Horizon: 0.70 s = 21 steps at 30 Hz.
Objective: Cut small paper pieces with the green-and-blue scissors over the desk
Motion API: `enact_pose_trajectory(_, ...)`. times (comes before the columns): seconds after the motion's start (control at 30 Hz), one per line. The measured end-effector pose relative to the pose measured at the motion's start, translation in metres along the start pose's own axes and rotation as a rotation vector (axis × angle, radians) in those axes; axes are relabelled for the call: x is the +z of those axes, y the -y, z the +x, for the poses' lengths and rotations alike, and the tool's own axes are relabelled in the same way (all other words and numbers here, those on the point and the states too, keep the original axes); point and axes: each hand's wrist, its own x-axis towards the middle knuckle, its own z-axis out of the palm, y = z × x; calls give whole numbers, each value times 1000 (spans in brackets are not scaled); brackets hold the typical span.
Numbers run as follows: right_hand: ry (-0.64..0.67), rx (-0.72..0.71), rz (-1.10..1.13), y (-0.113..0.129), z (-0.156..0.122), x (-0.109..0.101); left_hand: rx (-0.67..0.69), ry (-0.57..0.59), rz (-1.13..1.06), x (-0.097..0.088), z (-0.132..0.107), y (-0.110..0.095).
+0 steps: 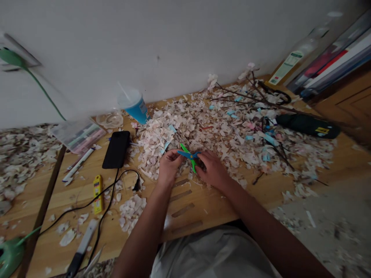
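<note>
My right hand (pixel 213 168) is closed around the handles of a pair of blue and green scissors (pixel 191 156). The blades stand apart and point left toward my left hand (pixel 169 166). That hand has its fingers pinched together beside the blue blade tip; whatever is between them is too small to make out. Just beyond both hands spreads a large heap of pale, petal-like scraps (pixel 185 121), with a few light blue pieces among them. Several narrow brown strips (pixel 182 192) run across the wooden table (pixel 214 204) between my forearms.
On the left lie a black phone (pixel 116 150) with a cable, a yellow box (pixel 98 193), a utility knife (pixel 84 247) and a case of markers (pixel 78 135). A blue cup (pixel 136 108) stands by the wall. Rightward are flowering twigs (pixel 261 101), a dark green pouch (pixel 307 125) and a bottle (pixel 292 61).
</note>
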Motion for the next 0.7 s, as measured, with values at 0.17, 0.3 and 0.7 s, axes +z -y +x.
enact_pose_trajectory(0.17, -13, 6, 10, 0, 0, -1, -9, 16, 15, 0, -1, -1)
enact_pose_trajectory(0.3, -2, 13, 0, 2, 1, -2, -14, 35, -3, 1, -1, -3)
enact_pose_trajectory(0.7, -107, 34, -13, -4, 0, 6, -118, 8, -69, 1, -3, -7)
